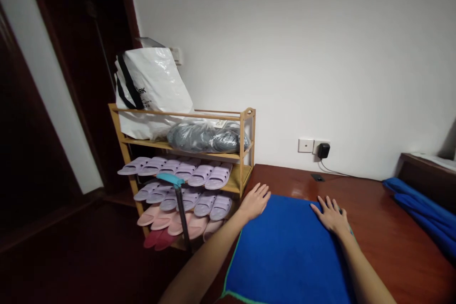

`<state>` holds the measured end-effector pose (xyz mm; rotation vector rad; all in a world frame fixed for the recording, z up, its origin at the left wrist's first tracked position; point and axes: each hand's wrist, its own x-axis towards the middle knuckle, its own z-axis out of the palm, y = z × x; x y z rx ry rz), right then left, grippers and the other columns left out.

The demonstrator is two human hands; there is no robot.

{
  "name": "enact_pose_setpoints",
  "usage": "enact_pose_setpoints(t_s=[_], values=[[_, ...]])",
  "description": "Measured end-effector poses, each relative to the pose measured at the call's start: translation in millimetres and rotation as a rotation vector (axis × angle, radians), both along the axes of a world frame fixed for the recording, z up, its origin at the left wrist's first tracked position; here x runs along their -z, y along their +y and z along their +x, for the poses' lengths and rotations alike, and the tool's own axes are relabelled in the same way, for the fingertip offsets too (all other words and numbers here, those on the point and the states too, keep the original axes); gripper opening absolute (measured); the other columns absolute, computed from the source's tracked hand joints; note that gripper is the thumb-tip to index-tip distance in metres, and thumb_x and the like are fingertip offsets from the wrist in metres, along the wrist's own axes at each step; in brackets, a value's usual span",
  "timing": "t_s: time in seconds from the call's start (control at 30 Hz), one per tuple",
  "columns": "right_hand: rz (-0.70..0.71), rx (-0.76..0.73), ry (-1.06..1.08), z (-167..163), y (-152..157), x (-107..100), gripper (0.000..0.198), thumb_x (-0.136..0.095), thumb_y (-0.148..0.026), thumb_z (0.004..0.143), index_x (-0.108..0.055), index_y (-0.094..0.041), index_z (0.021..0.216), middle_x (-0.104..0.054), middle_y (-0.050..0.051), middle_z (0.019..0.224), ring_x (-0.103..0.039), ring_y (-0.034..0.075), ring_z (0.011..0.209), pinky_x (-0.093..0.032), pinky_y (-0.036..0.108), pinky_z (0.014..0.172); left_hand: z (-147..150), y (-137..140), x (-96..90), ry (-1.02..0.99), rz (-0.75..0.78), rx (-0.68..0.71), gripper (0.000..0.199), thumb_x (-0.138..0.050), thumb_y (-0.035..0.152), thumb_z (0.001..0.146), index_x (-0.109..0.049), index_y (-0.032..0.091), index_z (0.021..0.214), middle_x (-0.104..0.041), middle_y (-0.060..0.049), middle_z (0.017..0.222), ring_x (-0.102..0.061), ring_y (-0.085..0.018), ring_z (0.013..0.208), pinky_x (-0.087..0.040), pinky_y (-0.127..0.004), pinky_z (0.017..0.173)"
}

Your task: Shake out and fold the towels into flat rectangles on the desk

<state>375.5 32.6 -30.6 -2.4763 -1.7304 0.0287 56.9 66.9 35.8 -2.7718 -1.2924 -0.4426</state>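
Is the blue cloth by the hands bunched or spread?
Spread: the green-edged blue cloth lies flat on the reddish-brown tabletop. Whether it's doubled, I can't tell.

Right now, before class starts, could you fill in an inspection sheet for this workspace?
Surface: glossy reddish-brown tabletop
Job's things: green-edged blue cloth, spread out
Clutter: bunched blue fabric at the right
Fingers: left fingers at the cloth's far left corner; right fingers at its far right corner
Cables: black cable from a plugged-in adapter, along the tabletop's back
Surroundings: white wall; shoe rack with slippers and white bag, left
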Motion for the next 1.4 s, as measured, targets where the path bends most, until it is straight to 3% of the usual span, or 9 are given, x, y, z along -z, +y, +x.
enact_pose_setpoints(t_s=[0.13,0.23,0.37,0.5,0.6,0.7,0.83,1.0,1.4], values=[[0.045,0.003,-0.015,-2,-1,-1,0.079,-0.013,-0.074,0.081,-0.021,-0.028,0.145,-0.017,0.007,0.152,-0.012,0.027,0.140,-0.019,0.053,0.107,-9,-39,7.7,-0.044,-0.052,0.015,0.062,-0.024,0.053,0.095,-0.024,0.019,0.147,-0.019,-0.007,0.153,-0.014,-0.023,0.140,-0.015,-0.046,0.112],[0.105,0.003,-0.040,-6,-5,-4,0.075,-0.019,-0.070,0.083,-0.027,-0.026,0.144,-0.022,0.009,0.150,-0.016,0.028,0.139,-0.022,0.053,0.106,-16,-60,24.5,-0.006,-0.151,0.081,0.061,-0.021,0.058,0.094,-0.023,0.028,0.146,-0.016,-0.004,0.153,-0.012,-0.023,0.140,-0.012,-0.050,0.112],[0.228,-0.036,-0.135,-19,-19,-22,0.063,-0.025,-0.050,0.091,-0.037,-0.012,0.139,-0.022,0.016,0.149,-0.012,0.029,0.139,-0.013,0.051,0.110,-19,-64,31.3,0.021,-0.183,0.059,0.061,-0.019,0.058,0.094,-0.025,0.027,0.146,-0.017,-0.005,0.153,-0.012,-0.024,0.141,-0.010,-0.052,0.112],[0.278,-0.125,-0.212,-49,-44,-38,0.057,-0.021,-0.040,0.094,-0.038,-0.007,0.138,-0.019,0.016,0.149,-0.010,0.027,0.140,-0.008,0.048,0.112,-14,-65,19.5,0.043,-0.181,0.047,0.060,-0.022,0.056,0.094,-0.028,0.025,0.145,-0.020,-0.006,0.152,-0.015,-0.024,0.140,-0.012,-0.052,0.111],[0.270,-0.121,-0.206,-77,-80,-36,0.064,-0.023,-0.054,0.091,-0.039,-0.014,0.138,-0.021,0.015,0.149,-0.019,0.032,0.137,-0.023,0.053,0.106,-10,-84,6.5,0.046,-0.070,0.058,0.053,-0.024,0.044,0.097,-0.037,0.017,0.142,-0.022,-0.009,0.151,-0.014,-0.025,0.140,-0.008,-0.050,0.113],[0.222,-0.213,-0.124,-89,-131,-23,0.069,-0.024,-0.071,0.084,-0.030,-0.033,0.142,-0.023,0.003,0.150,-0.023,0.029,0.137,-0.031,0.051,0.104,-13,-117,-0.9,0.013,0.006,0.171,0.052,-0.026,0.041,0.097,-0.034,0.018,0.143,-0.017,-0.008,0.153,-0.007,-0.024,0.141,-0.004,-0.050,0.114],[0.104,-0.291,0.009,-79,-177,-9,0.069,-0.023,-0.075,0.081,-0.016,-0.044,0.142,-0.013,-0.005,0.151,-0.011,0.026,0.140,-0.022,0.053,0.109,-26,-146,1.9,0.013,-0.227,0.230,0.062,-0.029,0.061,0.092,-0.020,0.033,0.146,-0.013,-0.003,0.154,-0.009,-0.029,0.140,-0.013,-0.061,0.108],[0.052,-0.304,0.037,-68,-171,-10,0.068,-0.022,-0.074,0.082,-0.015,-0.044,0.142,-0.006,-0.006,0.152,-0.004,0.022,0.141,-0.017,0.051,0.112,-33,-137,4.3,0.022,-0.317,0.229,0.060,-0.028,0.062,0.092,-0.018,0.037,0.146,-0.013,-0.001,0.154,-0.009,-0.028,0.140,-0.006,-0.062,0.108],[0.075,-0.230,0.039,-56,-177,-16,0.069,-0.021,-0.073,0.083,-0.022,-0.037,0.142,-0.015,-0.005,0.151,-0.011,0.019,0.140,-0.018,0.046,0.113,-42,-140,4.9,0.081,-0.280,0.188,0.060,-0.018,0.061,0.094,-0.019,0.032,0.146,-0.013,-0.002,0.153,-0.010,-0.025,0.141,-0.006,-0.058,0.110]])
